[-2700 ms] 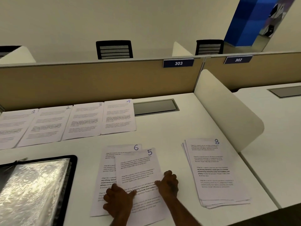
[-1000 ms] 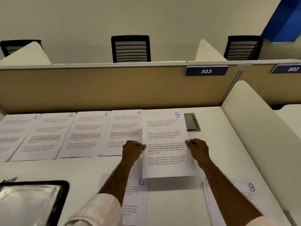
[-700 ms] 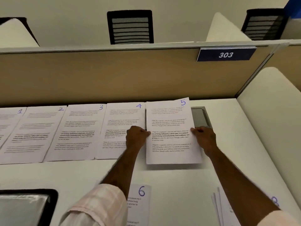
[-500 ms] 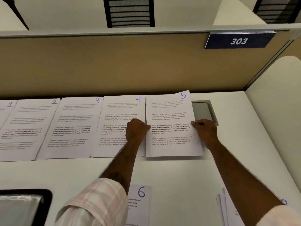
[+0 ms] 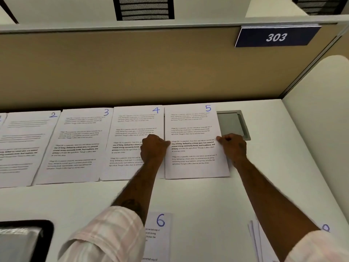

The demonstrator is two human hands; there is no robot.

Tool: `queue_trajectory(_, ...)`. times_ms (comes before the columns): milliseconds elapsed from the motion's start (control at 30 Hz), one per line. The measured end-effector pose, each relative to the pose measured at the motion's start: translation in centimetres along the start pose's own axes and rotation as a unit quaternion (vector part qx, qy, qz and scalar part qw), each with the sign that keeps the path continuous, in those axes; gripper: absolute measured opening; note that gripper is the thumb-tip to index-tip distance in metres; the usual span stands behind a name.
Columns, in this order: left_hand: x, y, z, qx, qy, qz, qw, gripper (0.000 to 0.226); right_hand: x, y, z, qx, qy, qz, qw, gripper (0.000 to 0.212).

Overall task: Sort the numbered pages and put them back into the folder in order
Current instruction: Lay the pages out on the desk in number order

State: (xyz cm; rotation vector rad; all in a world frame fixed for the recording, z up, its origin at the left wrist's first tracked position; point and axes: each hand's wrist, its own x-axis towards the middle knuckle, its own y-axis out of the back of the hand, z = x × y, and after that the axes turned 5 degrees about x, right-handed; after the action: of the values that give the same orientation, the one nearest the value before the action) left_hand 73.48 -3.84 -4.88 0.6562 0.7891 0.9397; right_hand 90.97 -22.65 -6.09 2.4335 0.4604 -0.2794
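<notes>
Page 5 [image 5: 194,133] lies flat at the right end of a row along the back of the white desk, beside page 4 [image 5: 132,125], page 3 [image 5: 79,137] and page 2 [image 5: 22,140]. My left hand [image 5: 154,148] pinches page 5 at its left edge, resting over page 4. My right hand [image 5: 233,146] pinches its right edge. Page 6 [image 5: 160,233] lies near the front, partly under my left sleeve. A stack of pages [image 5: 260,241] sits at the front right, mostly hidden by my right arm. The black folder [image 5: 43,235] with its clear sleeve shows at the bottom left.
A grey cable hatch [image 5: 233,123] is set into the desk just right of page 5. A tan partition [image 5: 151,69] with a "303" sign [image 5: 276,37] closes the back. A white side divider [image 5: 321,110] bounds the right.
Both hands lifted page 5 off page 6 at the front, carried it back and laid it down right of page 4. My view moved closer to the row.
</notes>
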Motion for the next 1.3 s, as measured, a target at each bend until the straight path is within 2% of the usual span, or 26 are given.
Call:
queue_trajectory(67,-0.2,0.5,0.0,0.012,0.002,0.0,1.0,0.031,-0.4,0.3,-0.1,0.007,-0.012,0.011,1.0,0.035)
queue_trajectory(133,-0.6,1.1,-0.4,0.025,-0.009,0.006,1.0,0.035,-1.6,0.8,-0.2,0.005,-0.023,0.032,0.999,0.05)
queue_trajectory(233,-2.4,2.4,-1.3,0.035,-0.047,0.014,0.998,0.042,-4.3,1.1,0.7,-0.037,-0.023,0.048,0.998,0.065)
queue_trajectory(333,-5.6,3.9,-2.9,0.048,-0.099,0.02,0.994,0.044,-8.4,1.0,1.7,-0.04,0.002,0.024,0.999,0.065)
queue_trajectory(467,-10.9,5.7,-5.6,0.075,-0.14,0.038,0.987,0.051,-15.1,0.7,2.8,-0.102,0.075,-0.017,0.992,0.065)
queue_trajectory(567,-14.6,6.6,-8.2,0.187,-0.167,0.047,0.967,0.066,-19.8,-0.1,3.9,-0.133,0.119,-0.039,0.983,0.07)
queue_trajectory(733,-20.3,7.7,-14.5,0.242,-0.161,0.053,0.955,0.088,-26.8,-1.3,6.2,-0.212,0.143,-0.102,0.961,0.082)
queue_trajectory(967,-25.9,9.8,-23.5,0.277,-0.151,0.037,0.948,0.094,-35.4,-3.6,9.2,-0.294,0.176,-0.137,0.929,0.095)
queue_trajectory(1167,-28.2,10.8,-29.0,0.281,-0.125,-0.021,0.951,0.1,-41.7,-6.8,10.0,-0.322,0.145,-0.107,0.929,0.092)
queue_trajectory(1300,-29.4,10.7,-30.2,0.248,-0.109,-0.062,0.961,0.101,-44.4,-8.1,10.3,-0.296,0.104,-0.096,0.945,0.088)
